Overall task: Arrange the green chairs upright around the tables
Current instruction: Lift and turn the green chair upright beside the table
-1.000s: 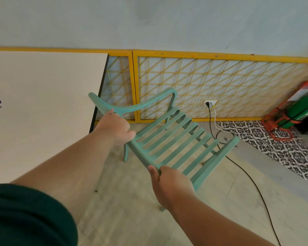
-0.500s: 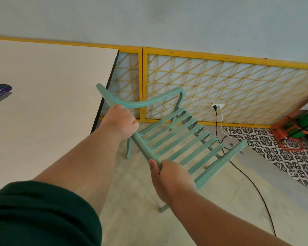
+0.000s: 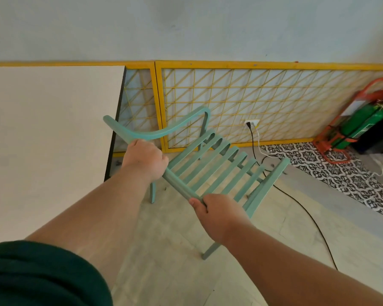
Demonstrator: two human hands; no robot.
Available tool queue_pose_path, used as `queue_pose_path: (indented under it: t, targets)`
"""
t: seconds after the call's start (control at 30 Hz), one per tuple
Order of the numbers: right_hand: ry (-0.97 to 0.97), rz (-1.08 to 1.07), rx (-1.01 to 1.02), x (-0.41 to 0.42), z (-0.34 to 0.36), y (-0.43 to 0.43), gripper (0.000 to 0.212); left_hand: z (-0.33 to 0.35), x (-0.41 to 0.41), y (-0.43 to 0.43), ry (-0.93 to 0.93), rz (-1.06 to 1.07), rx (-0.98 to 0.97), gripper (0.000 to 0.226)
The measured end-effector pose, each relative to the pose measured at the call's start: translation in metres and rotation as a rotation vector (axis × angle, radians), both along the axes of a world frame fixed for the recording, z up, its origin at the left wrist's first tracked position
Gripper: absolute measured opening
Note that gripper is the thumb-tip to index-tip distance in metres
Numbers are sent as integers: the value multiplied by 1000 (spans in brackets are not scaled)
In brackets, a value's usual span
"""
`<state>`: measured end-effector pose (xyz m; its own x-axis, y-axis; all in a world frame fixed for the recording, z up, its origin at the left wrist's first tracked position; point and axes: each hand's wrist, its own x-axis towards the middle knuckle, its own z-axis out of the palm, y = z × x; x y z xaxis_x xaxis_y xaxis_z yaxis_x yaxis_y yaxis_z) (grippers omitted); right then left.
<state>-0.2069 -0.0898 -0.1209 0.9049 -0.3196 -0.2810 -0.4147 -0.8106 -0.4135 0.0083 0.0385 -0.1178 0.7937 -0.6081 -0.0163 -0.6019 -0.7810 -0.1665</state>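
Note:
A green slatted chair (image 3: 217,164) stands upright on the floor just right of the pale table (image 3: 49,133). Its curved backrest rail arches toward the wall. My left hand (image 3: 145,159) grips the near-left corner of the seat frame, where the rail meets it. My right hand (image 3: 217,214) clasps the front edge bar of the seat. Two legs show, one under my left hand and one below my right wrist. The table's black edge runs close beside the chair.
A yellow lattice panel (image 3: 252,102) lines the wall behind the chair. A black cable (image 3: 296,202) and a white one trail from a wall socket (image 3: 251,123) across the floor. A green cylinder in a red stand (image 3: 360,124) leans at right over patterned tiles (image 3: 332,171).
The view has shifted back to the right and the chair sits slightly farther from the table edge. Both hands keep the same grips on the chair.

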Motion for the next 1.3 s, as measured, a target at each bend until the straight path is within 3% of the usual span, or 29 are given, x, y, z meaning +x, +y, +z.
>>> queue_pose_path:
  t: [0.47,0.9,1.3]
  targets:
    - [44,151,-60,-80,2,-35,68,0,-105,5,4,138,-71,55]
    - [43,318,-222,-100,10,-89,69,3,-163,-11,81,265,-129,53]
    - [46,274,-290,-90,9,-145,111,1,-178,-40,86,300,-183,56]
